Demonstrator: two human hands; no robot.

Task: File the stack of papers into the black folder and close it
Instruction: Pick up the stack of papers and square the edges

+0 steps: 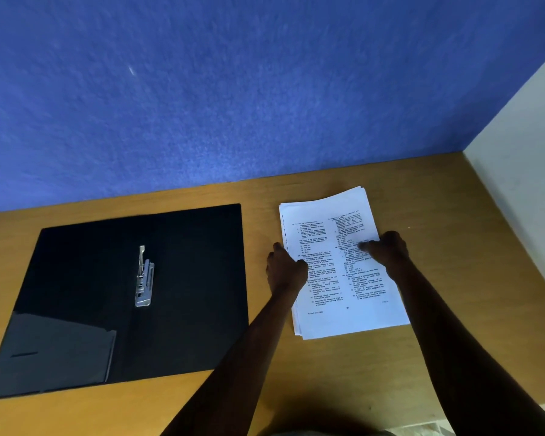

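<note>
Black folder (120, 297) lies open on the desk (390, 372). Beside it, left hand (285, 272) and right hand (389, 251) grip the papers (337, 265) at both edges

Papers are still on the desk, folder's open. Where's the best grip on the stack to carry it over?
Take the stack of papers by its two long side edges, mid-height, where the left hand and right hand already sit. The sheets are slightly fanned, so a two-sided grip likely keeps them squared. The punched left edge should lead toward the metal clip in the black folder.
</note>
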